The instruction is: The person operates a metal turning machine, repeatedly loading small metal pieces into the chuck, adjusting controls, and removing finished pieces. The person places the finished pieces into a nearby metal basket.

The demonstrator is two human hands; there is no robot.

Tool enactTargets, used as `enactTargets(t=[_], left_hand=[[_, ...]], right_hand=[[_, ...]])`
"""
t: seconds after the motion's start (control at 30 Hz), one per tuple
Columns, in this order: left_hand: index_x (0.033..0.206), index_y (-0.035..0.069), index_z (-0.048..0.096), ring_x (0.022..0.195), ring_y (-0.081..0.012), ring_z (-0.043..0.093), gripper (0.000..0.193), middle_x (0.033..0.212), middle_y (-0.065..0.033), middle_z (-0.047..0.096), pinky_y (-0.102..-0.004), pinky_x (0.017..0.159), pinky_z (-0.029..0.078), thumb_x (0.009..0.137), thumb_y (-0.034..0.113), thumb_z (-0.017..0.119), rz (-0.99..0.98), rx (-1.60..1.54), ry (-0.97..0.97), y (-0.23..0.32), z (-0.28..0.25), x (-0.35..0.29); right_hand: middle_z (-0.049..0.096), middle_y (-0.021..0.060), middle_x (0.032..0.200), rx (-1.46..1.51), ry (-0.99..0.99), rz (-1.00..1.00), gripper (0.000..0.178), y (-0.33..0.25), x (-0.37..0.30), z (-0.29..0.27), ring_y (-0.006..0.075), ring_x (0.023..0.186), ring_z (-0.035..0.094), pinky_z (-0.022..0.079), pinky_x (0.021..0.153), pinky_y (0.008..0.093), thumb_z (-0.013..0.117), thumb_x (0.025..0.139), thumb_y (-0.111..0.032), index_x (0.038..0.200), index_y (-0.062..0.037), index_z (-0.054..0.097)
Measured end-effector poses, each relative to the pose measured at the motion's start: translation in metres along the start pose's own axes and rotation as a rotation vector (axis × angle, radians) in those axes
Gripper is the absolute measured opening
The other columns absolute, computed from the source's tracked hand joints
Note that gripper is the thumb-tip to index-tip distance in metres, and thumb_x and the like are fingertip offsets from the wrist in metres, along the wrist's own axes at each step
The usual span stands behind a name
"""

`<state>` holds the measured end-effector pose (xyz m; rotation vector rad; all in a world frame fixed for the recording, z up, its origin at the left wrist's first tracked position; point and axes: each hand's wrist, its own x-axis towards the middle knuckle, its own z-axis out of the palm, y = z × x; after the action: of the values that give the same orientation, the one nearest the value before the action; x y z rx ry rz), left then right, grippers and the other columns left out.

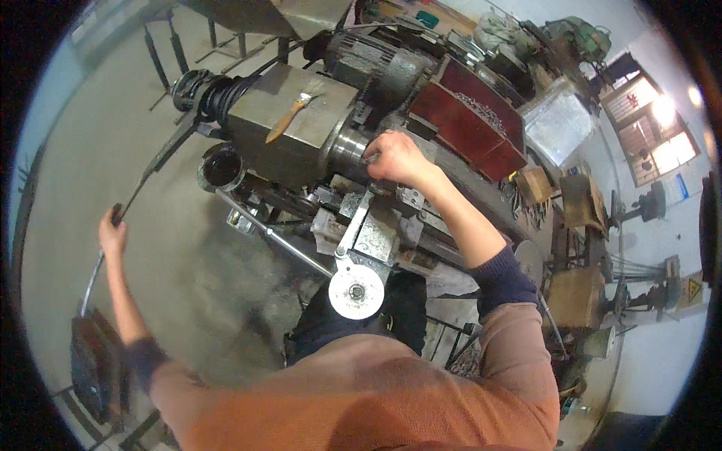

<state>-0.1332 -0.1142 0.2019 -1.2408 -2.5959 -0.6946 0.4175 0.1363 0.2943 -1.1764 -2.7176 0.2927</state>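
Note:
My left hand [113, 234], stretched far out to the left, is wrapped round a long metal lever [143, 180] that runs up to the left end of the lathe's headstock. With fingers pinched together, my right hand [398, 158] is at the front face of the shiny round chuck [349, 147]. Whatever sits between those fingertips is too hidden to make out. Just below that hand lies the tool slide [376, 229] of the lathe. A silver handwheel [356, 292] is close to my body.
A wooden-handled brush [287, 122] lies on the headstock top [263, 101]. Behind the chuck stands a dark red metal box [470, 124] with small metal pieces in it. A long silver handle [282, 239] slants across the front. More machines line the right wall.

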Motion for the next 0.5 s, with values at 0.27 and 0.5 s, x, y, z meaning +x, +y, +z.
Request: enactTargets(t=[0.27,0.5], left_hand=[[0.096,-0.002,0.059,0.082,-0.0258,0.063,0.032,0.087,-0.0172,0.063,-0.0381,0.071,0.048,0.072,0.018,0.063,-0.080,-0.341,-0.594,0.154,0.172,-0.114],[0.097,0.010,0.060,0.087,-0.0323,0.060,0.027,0.089,-0.0146,0.063,-0.0436,0.072,0.049,0.072,0.020,0.061,0.244,0.258,-0.554,0.109,0.223,-0.066]], right_hand=[[0.061,0.0119,0.094,0.110,0.468,0.084,0.035,0.049,-0.164,-0.042,0.0288,0.091,0.056,0.046,0.081,0.0362,0.064,0.054,-0.006,0.089,-0.0078,0.065],[0.065,0.0143,0.087,-0.029,0.406,0.751,0.031,0.132,-0.357,-0.040,0.0257,0.086,0.062,0.046,0.078,0.0311,0.059,0.061,-0.007,0.091,-0.0036,0.067]])
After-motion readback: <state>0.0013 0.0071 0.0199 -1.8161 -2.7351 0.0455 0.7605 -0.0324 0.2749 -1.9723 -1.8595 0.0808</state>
